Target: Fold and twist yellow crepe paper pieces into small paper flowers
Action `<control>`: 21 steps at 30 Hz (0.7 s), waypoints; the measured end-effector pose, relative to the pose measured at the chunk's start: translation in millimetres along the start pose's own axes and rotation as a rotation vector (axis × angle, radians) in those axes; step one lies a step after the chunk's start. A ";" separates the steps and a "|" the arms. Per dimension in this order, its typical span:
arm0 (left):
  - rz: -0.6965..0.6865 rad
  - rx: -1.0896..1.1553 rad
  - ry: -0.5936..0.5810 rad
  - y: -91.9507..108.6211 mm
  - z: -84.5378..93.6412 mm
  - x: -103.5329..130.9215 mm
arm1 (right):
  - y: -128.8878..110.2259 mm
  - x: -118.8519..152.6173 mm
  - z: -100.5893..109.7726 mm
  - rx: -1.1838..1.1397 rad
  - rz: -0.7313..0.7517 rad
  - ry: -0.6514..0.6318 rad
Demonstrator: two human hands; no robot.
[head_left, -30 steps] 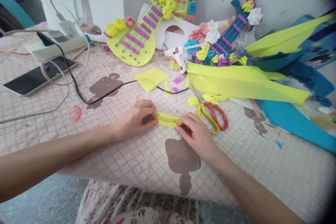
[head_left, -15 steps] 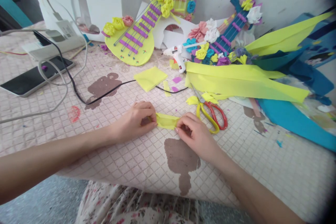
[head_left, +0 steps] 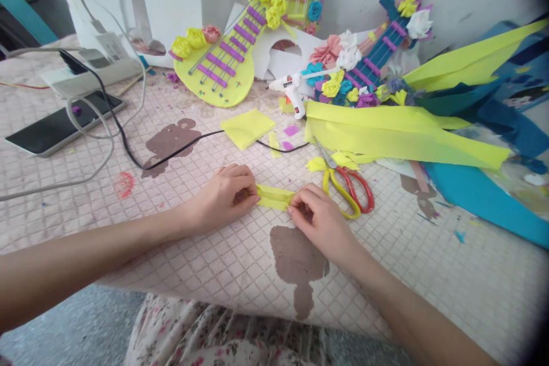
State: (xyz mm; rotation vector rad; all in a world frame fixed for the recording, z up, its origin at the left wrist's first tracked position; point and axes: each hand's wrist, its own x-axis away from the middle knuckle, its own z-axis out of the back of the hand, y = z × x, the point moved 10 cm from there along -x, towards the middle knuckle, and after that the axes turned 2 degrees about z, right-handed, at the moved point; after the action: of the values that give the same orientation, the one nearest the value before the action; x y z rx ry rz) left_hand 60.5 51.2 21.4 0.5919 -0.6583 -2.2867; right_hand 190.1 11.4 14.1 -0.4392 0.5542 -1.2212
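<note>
A narrow folded strip of yellow paper [head_left: 274, 198] lies low over the quilted cloth between my hands. My left hand [head_left: 234, 191] pinches its left end between thumb and fingers. At its right end, my right hand [head_left: 315, 211] is closed on the paper in the same way. Scissors [head_left: 350, 191] with one yellow and one red handle rest just beyond my right hand, near small crumpled yellow pieces [head_left: 316, 164]. A yellow paper square [head_left: 247, 128] lies flat farther back, beside small purple scraps [head_left: 290, 130].
A white glue gun [head_left: 292, 91] and paper-flower-decorated guitar shapes [head_left: 218, 80] stand at the back. Long yellow paper [head_left: 403, 134] and blue paper [head_left: 480, 194] spread on the right. On the left are a phone [head_left: 64, 123], a power strip [head_left: 96, 74] and cables.
The view has shifted slightly, moving the scene a little to the right. The strip's upper edge looks folded over more, and both hands keep their pinch on it.
</note>
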 end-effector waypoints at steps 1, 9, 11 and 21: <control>-0.003 -0.007 0.000 -0.2 -0.5 0.2 | -0.3 -0.1 0.6 0.001 0.002 0.006; -0.023 -0.089 0.012 -0.6 -4.5 1.5 | 1.0 -0.6 0.5 0.030 -0.013 0.035; -0.020 -0.105 0.015 -1.0 -5.3 1.6 | 1.5 -0.9 0.1 0.032 -0.018 0.038; 0.004 -0.113 0.029 -0.4 -5.3 -1.0 | 4.2 -1.7 -0.8 0.052 -0.035 0.039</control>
State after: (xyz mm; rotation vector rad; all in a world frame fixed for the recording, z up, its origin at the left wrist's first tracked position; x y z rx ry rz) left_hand 63.9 50.6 17.3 0.5678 -0.5121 -2.2898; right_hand 192.4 14.2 11.3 -0.3830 0.5485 -1.2775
